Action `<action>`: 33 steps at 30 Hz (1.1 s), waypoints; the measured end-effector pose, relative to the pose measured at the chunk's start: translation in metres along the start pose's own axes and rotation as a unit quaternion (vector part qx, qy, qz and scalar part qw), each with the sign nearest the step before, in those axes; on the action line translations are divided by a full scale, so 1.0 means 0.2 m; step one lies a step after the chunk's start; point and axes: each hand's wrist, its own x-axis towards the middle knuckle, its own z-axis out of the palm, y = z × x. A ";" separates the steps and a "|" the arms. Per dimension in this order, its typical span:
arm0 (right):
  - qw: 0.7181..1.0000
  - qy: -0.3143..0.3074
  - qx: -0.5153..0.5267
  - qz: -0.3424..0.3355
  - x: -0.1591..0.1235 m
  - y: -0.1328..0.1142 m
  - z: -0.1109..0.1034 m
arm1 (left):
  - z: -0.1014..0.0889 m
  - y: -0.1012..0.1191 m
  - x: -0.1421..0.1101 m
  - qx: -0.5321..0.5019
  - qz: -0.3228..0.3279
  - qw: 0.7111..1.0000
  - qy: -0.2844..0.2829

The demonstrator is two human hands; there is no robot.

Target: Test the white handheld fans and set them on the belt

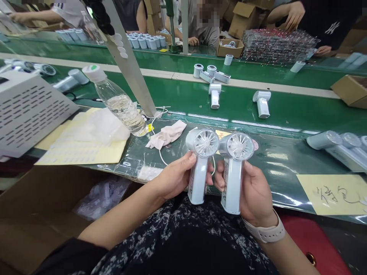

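Green workbench [282, 156] runs across the view w/ a green belt surface [177, 95] behind it; ref. landmark for all pos. is the water bottle [122, 109]. L hand [179, 173] is closed around the handle of the first fan [197, 185], a lt. blue handheld unit, w/ thumb high on the handle. R hand [255, 191] is likewise wrapped around the handle of the second fan [233, 187], same type; a pale wristband [268, 231] is worn on that arm. Both units: R of bottle and nearer the wearer, upright, side by side, clear front grilles toward the wearer. Pink cloth [168, 135]: just R of bottle. Grey vented box [34, 110]: L of bottle. Yellow sheet [114, 154] w/ clear film [99, 126] on top: L of bottle, near side. Two loose fans, incl. the nearer-R unit [263, 105]: R of bottle, on belt. Handwritten yellow card [335, 194]: far R of bottle, near side. Co-worker's hand [295, 15]: far R of and beyond bottle, at a stack of grey-and-red pcs. [278, 46].
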 end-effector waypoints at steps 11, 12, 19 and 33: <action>0.989 0.113 0.017 -0.088 0.01 0.00 -0.07 | -0.01 0.05 -0.02 0.078 0.050 0.996 -0.012; 0.988 0.127 0.019 -0.087 0.01 0.01 -0.07 | -0.02 0.04 -0.02 0.082 0.050 0.995 -0.013; 0.989 0.135 0.030 -0.046 0.03 0.03 -0.04 | -0.05 -0.01 0.01 0.106 0.049 0.993 0.007; 0.991 0.118 0.060 -0.016 0.04 0.04 -0.04 | -0.06 -0.02 0.03 0.104 0.025 0.994 0.031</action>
